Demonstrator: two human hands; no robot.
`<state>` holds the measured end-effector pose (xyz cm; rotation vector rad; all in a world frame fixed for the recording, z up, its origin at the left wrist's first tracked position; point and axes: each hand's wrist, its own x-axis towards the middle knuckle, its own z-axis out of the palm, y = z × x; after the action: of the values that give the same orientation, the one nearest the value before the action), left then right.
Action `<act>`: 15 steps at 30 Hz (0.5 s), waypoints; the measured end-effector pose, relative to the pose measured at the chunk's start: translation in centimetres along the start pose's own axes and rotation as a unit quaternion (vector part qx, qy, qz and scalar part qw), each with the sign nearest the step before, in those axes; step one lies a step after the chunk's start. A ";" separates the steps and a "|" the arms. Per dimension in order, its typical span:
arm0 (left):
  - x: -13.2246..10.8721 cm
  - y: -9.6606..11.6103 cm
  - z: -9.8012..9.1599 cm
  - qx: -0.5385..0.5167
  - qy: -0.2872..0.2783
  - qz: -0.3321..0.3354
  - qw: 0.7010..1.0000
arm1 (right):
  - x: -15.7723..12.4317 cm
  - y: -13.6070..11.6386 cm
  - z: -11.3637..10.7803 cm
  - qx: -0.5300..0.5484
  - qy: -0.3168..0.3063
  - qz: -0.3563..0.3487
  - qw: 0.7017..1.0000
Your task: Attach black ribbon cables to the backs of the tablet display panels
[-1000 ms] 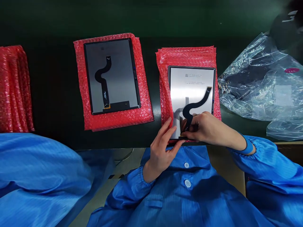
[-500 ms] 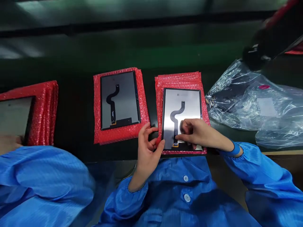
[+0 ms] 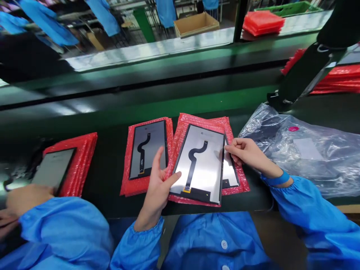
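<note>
An LCD panel (image 3: 206,167) with a dark S-shaped ribbon cable (image 3: 192,159) lies tilted on a red bubble-wrap sheet (image 3: 187,119). My left hand (image 3: 159,187) grips its lower left side, thumb on top, index finger raised, other fingers hidden underneath. My right hand (image 3: 244,153) pinches the panel's right edge with thumb and fingertips. Beneath it, a second panel (image 3: 233,174) on red bubble wrap (image 3: 244,183) partly shows. Left of my hands, another panel (image 3: 147,150) rests on a red bubble-wrap stack (image 3: 126,185).
A clear plastic bag (image 3: 323,172) lies to the right, below a dark stand arm (image 3: 309,71). At left, a co-worker's hand (image 3: 30,198) is by a panel (image 3: 56,165) on red wrap. Beyond the bench are a cardboard box (image 3: 197,26) and red wrap stacks (image 3: 263,22).
The view has tipped upward. The panel and its wrap now sit tilted and shifted left, uncovering another panel below. My right hand has moved from the ribbon cable to the right edge.
</note>
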<state>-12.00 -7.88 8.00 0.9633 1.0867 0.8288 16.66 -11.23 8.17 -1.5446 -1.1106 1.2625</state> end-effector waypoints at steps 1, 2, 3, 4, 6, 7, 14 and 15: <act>0.4 0.5 -0.9 0.005 0.022 0.009 1.000 | 0.0 0.2 0.0 0.018 -0.010 0.008 1.000; 0.8 1.0 -1.9 0.009 0.052 0.027 0.998 | 0.0 0.4 0.1 0.029 -0.021 0.015 0.999; 1.2 1.5 -3.0 0.012 0.088 0.053 0.995 | -0.1 0.6 0.1 0.035 -0.030 0.019 0.999; 1.7 1.8 -4.2 0.014 0.125 0.078 0.989 | -0.2 0.8 0.2 0.037 -0.037 0.020 0.998; 2.6 2.2 -6.5 0.013 0.195 0.114 0.974 | -0.4 1.3 0.3 0.037 -0.046 0.017 0.998; 3.0 2.2 -7.5 0.012 0.225 0.120 0.967 | -0.5 1.5 0.3 0.038 -0.048 0.015 0.998; 3.3 0.8 -11.2 0.101 0.308 0.089 0.942 | -0.4 3.3 0.1 0.023 -0.037 0.015 0.999; 2.9 0.8 -11.2 0.154 0.317 0.103 0.930 | -0.4 3.5 0.0 0.020 -0.032 0.016 0.999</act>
<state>-22.06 -2.57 5.87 1.1151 1.7309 1.2137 17.06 -12.52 4.93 -1.5072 -1.0966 1.3563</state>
